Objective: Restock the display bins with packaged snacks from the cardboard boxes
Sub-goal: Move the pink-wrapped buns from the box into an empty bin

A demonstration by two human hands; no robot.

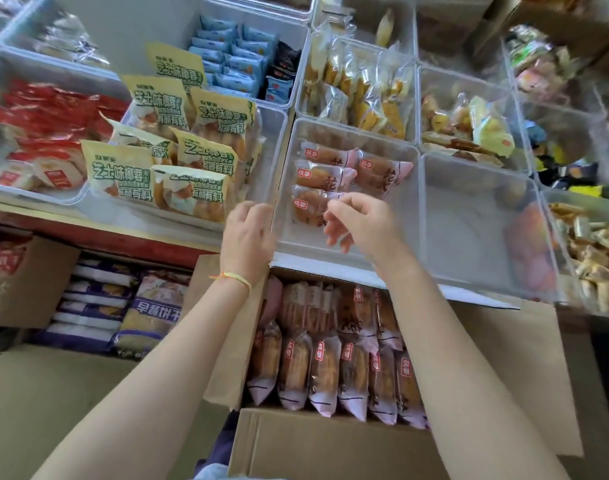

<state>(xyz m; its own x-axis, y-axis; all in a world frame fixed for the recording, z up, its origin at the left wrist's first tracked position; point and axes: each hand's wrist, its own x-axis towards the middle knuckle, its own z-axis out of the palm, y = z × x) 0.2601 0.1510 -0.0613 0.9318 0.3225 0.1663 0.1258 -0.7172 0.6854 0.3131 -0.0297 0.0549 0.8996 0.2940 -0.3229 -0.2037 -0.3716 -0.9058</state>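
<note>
Your right hand [356, 221] hovered loosely curled, holding nothing, over the clear bin [348, 251]; your left hand [249, 233] gripped its corner. The pink-wrapped pastries [330, 372] in the cardboard box [330, 445] looked light, crinkly and crushable; best pinched by the sealed ends.

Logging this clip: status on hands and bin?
Left hand on bin edge. Right hand over bin, seemingly empty. Four packets in. Box full.
</note>
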